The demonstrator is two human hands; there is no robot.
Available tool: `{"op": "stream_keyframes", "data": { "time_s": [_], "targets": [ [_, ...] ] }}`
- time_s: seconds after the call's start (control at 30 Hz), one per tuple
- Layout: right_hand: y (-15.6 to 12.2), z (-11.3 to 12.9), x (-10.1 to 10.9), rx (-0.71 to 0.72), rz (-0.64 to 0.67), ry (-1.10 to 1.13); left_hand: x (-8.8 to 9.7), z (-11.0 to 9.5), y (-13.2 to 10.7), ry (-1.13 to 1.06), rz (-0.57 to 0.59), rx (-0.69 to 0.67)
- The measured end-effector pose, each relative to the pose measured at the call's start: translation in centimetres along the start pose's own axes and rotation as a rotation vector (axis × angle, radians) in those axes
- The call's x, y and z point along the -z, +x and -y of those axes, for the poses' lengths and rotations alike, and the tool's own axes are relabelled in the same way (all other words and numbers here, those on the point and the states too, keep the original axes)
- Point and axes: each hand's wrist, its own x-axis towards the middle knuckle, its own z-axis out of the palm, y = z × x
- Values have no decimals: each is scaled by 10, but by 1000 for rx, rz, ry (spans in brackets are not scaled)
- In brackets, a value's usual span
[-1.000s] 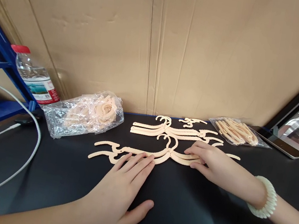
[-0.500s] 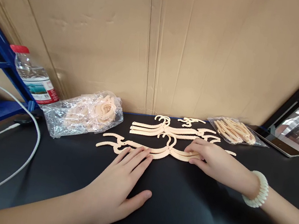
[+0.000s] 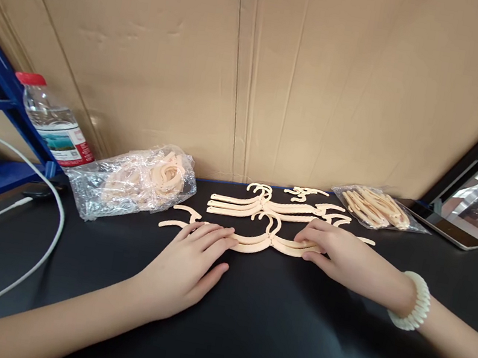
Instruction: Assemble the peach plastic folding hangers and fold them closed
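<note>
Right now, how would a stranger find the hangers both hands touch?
From the cardboard wall, come down to the black table. Two cream groups lie there: the front hangers sit under the left hand and right hand, while the rear hangers lie untouched.

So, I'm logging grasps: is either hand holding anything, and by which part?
Nothing is gripped. The left hand presses on the near hanger, on its left arm; the right hand on its right arm.

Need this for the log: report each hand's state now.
Left hand: open, fingers flat on the left arm of the near hanger stack.
Right hand: open, fingertips resting on that stack's right arm.
</note>
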Motion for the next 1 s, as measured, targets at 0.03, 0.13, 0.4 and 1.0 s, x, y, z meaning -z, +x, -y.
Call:
{"op": "stream_keyframes", "data": {
  "time_s": [0.03, 0.13, 0.4, 1.0],
  "targets": [
    [0, 0, 0, -1, -1, 2, -1, 2, 1, 13, -23, -11],
    [1, -2, -1, 0, -6, 6, -4, 7, 1, 37, -78, -78],
    [1, -3, -1, -11, 0, -5, -6, 9, 0, 71, -103, -153],
    [-1, -1, 4, -26, -75, -9, 1, -5, 0, -27, -123, -435]
  ]
}}
